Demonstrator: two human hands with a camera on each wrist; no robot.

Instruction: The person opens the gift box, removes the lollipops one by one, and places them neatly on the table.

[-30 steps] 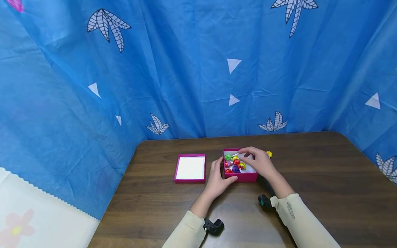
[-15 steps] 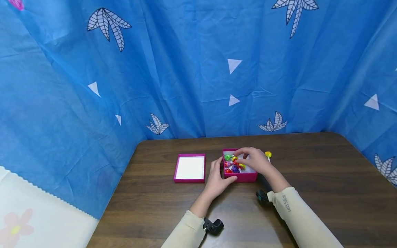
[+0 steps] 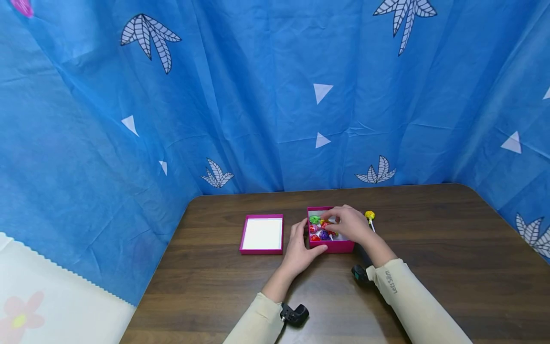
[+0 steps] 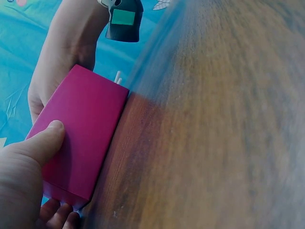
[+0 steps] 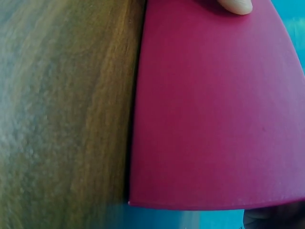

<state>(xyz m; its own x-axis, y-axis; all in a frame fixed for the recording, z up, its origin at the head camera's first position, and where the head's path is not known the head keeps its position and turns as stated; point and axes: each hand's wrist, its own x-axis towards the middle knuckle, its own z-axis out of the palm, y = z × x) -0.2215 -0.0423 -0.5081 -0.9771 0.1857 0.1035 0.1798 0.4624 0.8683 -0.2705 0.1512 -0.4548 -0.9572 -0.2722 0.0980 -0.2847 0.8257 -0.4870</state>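
An open magenta box (image 3: 339, 247) stands on the table, holding several wrapped lollipops, among them a green lollipop (image 3: 315, 219) and a purple lollipop (image 3: 324, 235). My left hand (image 3: 297, 251) grips the box at its front left corner, thumb on the front wall and fingers along the left side. Over the box's inside is my right hand (image 3: 350, 224), thumb and index finger bent down among the lollipops; I cannot tell whether they pinch one. In the left wrist view the thumb presses the magenta wall (image 4: 90, 129). The right wrist view shows mostly the box's side (image 5: 214, 109).
A magenta lid (image 3: 261, 252) with a white inside lies left of the box. One yellow lollipop (image 3: 370, 215) is on the table right of the box, partly behind the right hand. A blue curtain (image 3: 275, 119) hangs behind the brown wooden table (image 3: 206, 286).
My right hand has moved a little left and deeper over the lollipops, uncovering more of the yellow lollipop at the right. The left hand keeps its grip on the box.
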